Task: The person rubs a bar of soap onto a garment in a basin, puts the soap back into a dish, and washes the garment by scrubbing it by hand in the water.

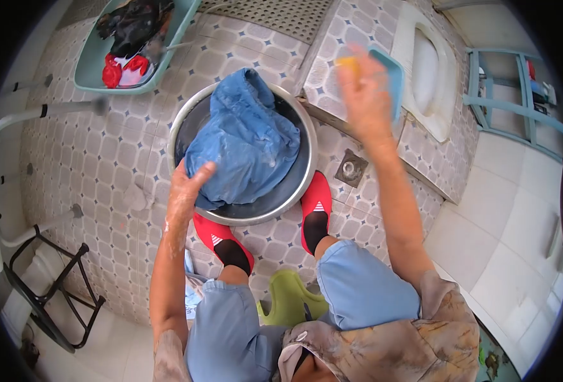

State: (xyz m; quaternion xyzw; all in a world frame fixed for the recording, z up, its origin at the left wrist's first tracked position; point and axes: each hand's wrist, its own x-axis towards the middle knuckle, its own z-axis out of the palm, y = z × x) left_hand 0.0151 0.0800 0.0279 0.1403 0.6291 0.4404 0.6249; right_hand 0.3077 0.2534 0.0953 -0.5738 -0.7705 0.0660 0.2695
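Wet blue cloth (246, 143) is heaped in a round metal basin (308, 153) on the tiled floor, between and in front of my feet. My left hand (189, 188) is at the basin's near left edge, its thumb against the cloth and its other fingers partly hidden. Raised to the right of the basin, my right hand (365, 92) is blurred by motion, with a small yellow object (348, 65) at its fingers. Behind that hand lies a light blue tray (393, 79) on the raised tiled step.
A teal tub (84, 70) with dark and red clothes stands at the upper left. On the right are a squat toilet (424, 70), a floor drain (351, 168) and a blue rack (504, 102). A black metal frame (71, 299) stands lower left.
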